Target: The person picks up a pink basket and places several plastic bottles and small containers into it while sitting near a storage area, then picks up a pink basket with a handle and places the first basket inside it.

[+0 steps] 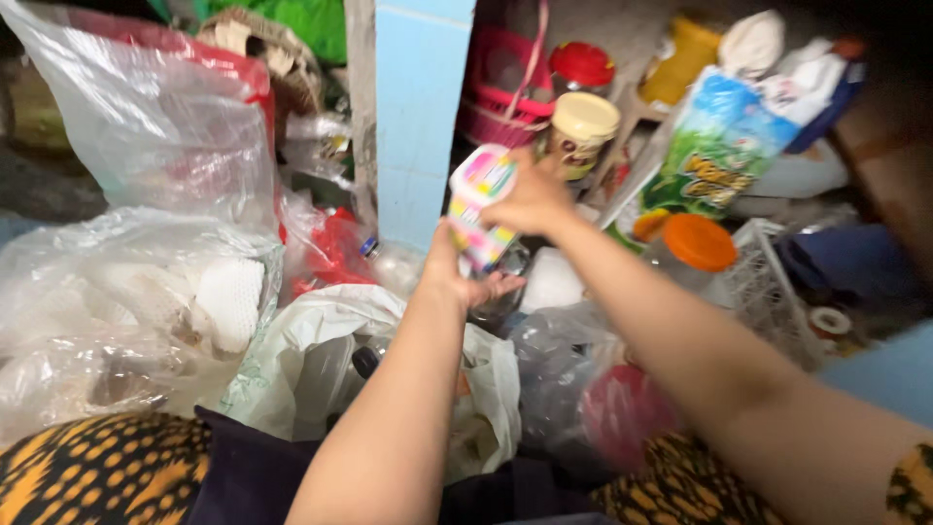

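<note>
Both my hands hold a small colourful carton (478,202) with pink, yellow and white print, raised above a heap of bags. My left hand (465,275) grips it from below, palm up. My right hand (530,197) clasps its upper right side. Just behind the carton stands a jar with a cream lid (581,131). Under my hands lies a white plastic bag (330,360) with dark bottles inside.
Clear plastic bags (146,146) pile up at the left. A light blue pillar (418,107) rises at the centre. At the right are a red-lidded jar (581,66), a green printed packet (714,146), an orange-lidded jar (695,248), a white crate (768,292) and a pink basket (505,87).
</note>
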